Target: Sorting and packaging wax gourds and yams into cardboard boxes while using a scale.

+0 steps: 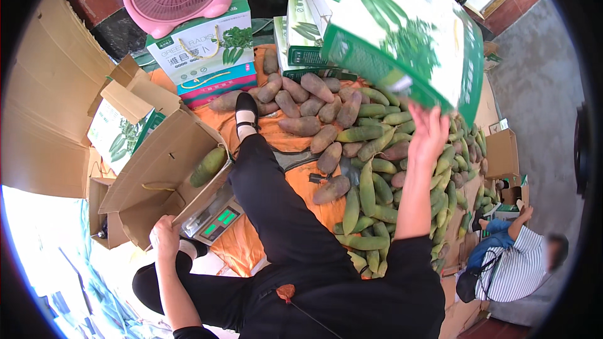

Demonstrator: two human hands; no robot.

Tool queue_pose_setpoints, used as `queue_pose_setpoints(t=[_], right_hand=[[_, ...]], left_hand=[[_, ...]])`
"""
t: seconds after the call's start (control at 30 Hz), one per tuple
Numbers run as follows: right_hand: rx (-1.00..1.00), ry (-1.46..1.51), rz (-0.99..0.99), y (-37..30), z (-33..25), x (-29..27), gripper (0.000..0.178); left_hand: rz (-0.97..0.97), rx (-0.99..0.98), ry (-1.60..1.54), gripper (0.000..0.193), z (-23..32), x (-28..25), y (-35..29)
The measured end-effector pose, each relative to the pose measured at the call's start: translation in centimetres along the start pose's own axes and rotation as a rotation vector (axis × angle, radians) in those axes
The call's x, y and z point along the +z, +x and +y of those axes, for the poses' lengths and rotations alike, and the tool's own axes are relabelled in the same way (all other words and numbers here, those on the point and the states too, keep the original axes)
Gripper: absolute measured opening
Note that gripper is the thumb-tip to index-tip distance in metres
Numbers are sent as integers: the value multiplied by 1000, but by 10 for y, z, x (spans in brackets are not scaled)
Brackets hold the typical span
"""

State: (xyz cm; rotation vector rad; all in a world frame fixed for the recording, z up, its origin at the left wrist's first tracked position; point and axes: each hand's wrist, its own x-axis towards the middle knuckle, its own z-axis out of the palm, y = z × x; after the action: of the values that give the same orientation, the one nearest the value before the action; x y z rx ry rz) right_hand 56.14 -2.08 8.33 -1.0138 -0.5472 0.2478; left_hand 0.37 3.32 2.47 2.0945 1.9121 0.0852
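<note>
Item, one o'clock: printed carton (408, 41), tilted; I log right hand (429, 130) fingers holding its lower edge, apparently bearing weight. Item, eight o'clock: left hand (166, 236), fingers pinching open box (160, 160) edge, presumably steadying it over scale (220, 223); radish (208, 167) inside.

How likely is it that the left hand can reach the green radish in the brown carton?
Probably yes: the left hand is on the near edge of the brown carton, whose open side shows the green radish with nothing visibly covering it. It would likely need to leave that edge and reach in.
</note>
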Motion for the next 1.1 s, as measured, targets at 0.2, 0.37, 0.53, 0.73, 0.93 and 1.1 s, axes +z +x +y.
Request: queue_pose_setpoints(t=[0.2,0.37,0.53,0.73,0.93,1.1], right_hand=[[-37,100,-65,125,53,96,15],[7,86,-84,190,93,164,23],[163,45,-179,221,135,176,30],[231,-116,-278,210,172,149,43],[294,-162,-348,206,166,154,43],[260,-144,-382,204,158,168,49]], left_hand=[[-20,8,-1,13,7,-2,5],[-39,8,-21,13,2,1,6],[-39,8,-33,12,-1,3,8],[-31,19,-50,10,3,1,13],[-42,4,-39,10,1,1,13],[-34,25,-37,11,3,1,13]])
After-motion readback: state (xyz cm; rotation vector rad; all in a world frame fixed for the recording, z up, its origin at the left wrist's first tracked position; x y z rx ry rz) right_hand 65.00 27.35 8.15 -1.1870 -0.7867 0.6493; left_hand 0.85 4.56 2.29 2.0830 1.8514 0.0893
